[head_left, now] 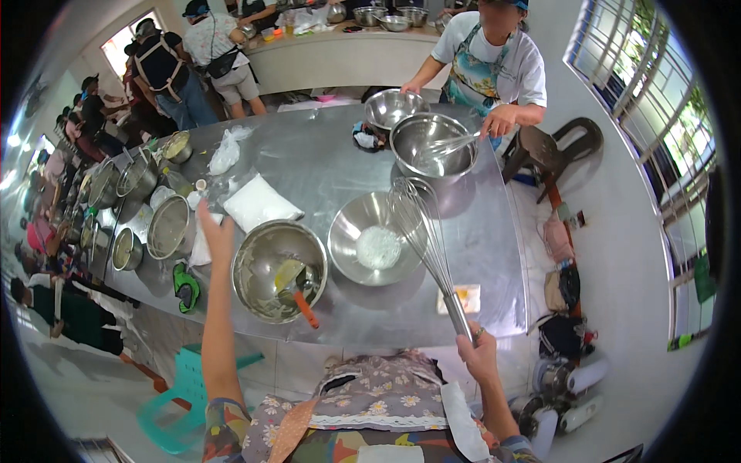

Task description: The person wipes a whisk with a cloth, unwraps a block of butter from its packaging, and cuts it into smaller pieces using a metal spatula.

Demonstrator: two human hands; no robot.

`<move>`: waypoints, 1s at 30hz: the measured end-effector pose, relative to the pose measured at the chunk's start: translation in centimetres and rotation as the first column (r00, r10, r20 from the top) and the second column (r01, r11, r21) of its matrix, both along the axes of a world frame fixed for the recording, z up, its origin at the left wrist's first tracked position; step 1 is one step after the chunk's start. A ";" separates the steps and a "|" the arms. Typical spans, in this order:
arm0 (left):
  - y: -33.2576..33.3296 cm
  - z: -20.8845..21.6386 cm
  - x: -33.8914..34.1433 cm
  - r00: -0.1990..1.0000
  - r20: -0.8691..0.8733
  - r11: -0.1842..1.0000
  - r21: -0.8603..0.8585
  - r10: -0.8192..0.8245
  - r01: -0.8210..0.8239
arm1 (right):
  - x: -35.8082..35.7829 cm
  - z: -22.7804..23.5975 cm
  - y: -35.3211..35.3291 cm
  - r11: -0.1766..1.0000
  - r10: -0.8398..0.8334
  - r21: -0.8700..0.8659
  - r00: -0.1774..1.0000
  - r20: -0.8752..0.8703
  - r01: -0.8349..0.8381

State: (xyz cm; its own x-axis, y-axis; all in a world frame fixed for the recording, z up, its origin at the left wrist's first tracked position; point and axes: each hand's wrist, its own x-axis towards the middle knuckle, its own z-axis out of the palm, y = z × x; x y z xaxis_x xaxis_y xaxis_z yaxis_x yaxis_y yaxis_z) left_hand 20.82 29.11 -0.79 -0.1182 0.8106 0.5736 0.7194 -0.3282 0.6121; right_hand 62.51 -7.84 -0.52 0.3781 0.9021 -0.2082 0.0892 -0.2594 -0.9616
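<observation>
My right hand [478, 351] is closed around the handle of a large balloon whisk [440, 270]. The whisk's wires lean over the right rim of a steel bowl [340, 251] with white powder [378, 248] in its bottom. My left hand [217, 231] stretches forward on the left, thumb apart from the fingers, beside a white packet or cloth [201, 243]; whether it touches that is unclear. Between my arms stands a batter-smeared steel bowl [241, 270], holding a spatula with an orange handle [306, 309] and a yellowish blade.
A full white bag [261, 202] lies behind the smeared bowl on the steel table [324, 154]. Several used bowls [171, 228] crowd the left side. Across the table, a person [494, 69] holds a whisk in a steel bowl [413, 154]. A green chair [174, 409] stands lower left.
</observation>
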 end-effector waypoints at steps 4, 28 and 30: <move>4.8 -2.6 10.0 0.980 -0.016 0.968 -0.159 -0.200 0.195 | 3.1 -0.2 1.5 1.000 -0.007 -0.015 0.987 -0.161 0.004; 29.4 -17.8 38.4 0.948 -0.297 0.886 -0.463 -0.118 -0.035 | 1.3 -0.2 0.2 0.828 -0.544 0.039 0.819 -0.183 0.559; 29.6 -17.4 37.5 0.970 -0.141 0.875 -0.470 -0.199 0.112 | 1.0 0.2 0.8 0.816 -0.559 0.039 0.805 -0.198 0.576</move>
